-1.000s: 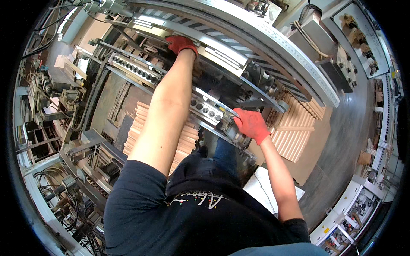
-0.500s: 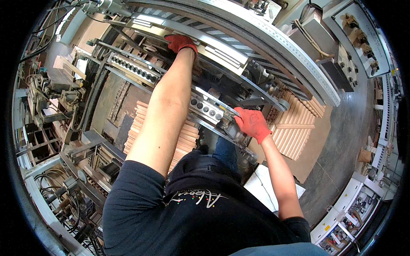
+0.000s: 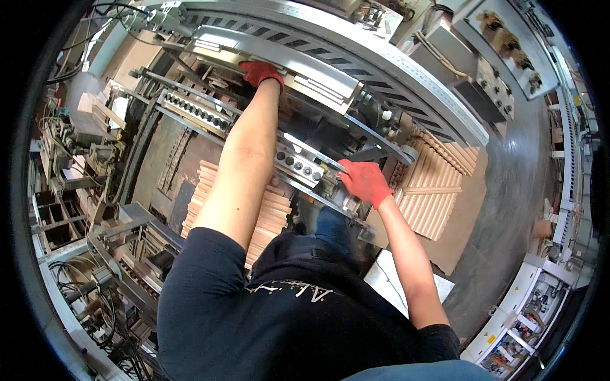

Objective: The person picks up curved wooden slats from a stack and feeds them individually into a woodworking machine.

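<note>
The left hand, covered by a red glove, is held against a pale slotted strip at the far side; its fingertips are not clearly seen (the glove hides them). The right hand, likewise gloved in red, is placed at the end of a metal rail, near a row of dark knobs. Wooden strips are laid side by side on a brown sheet, and other wooden pieces are partly covered by the left forearm.
</note>
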`<state>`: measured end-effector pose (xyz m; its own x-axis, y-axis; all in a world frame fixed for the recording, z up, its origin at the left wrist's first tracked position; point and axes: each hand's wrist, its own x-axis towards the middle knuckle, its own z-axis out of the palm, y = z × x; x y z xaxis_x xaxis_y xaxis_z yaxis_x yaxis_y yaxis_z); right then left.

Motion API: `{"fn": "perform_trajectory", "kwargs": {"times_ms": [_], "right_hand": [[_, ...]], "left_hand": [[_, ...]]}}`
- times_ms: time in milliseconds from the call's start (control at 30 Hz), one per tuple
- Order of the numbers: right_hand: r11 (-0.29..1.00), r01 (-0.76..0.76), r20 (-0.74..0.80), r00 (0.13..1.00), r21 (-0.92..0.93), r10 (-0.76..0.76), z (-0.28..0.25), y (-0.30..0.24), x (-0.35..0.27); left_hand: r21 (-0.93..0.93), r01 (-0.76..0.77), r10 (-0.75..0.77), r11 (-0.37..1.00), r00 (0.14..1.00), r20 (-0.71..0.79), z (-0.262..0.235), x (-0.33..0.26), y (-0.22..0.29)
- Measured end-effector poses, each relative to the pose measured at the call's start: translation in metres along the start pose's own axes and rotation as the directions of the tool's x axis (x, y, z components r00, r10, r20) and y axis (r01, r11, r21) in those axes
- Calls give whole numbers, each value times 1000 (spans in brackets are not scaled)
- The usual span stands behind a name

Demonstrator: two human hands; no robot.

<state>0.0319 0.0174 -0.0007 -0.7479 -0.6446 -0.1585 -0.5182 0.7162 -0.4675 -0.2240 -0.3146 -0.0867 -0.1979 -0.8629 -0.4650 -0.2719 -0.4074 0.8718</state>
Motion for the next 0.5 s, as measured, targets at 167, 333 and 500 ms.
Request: {"fn": "perform_trajectory", "kwargs": {"times_ms": [167, 333, 500], "right_hand": [[999, 15, 25, 1000, -37, -14, 8, 0, 9], [996, 2, -42, 999, -86, -6, -3, 1, 2], [995, 36, -44, 998, -95, -40, 0, -3, 6]], "left_hand": [[-329, 117, -105, 937, 993, 54, -20, 11, 13], [-236, 102, -22, 966, 948, 317, -37, -67, -26], [-1, 211, -194, 977, 899, 393, -38, -141, -90]]}}
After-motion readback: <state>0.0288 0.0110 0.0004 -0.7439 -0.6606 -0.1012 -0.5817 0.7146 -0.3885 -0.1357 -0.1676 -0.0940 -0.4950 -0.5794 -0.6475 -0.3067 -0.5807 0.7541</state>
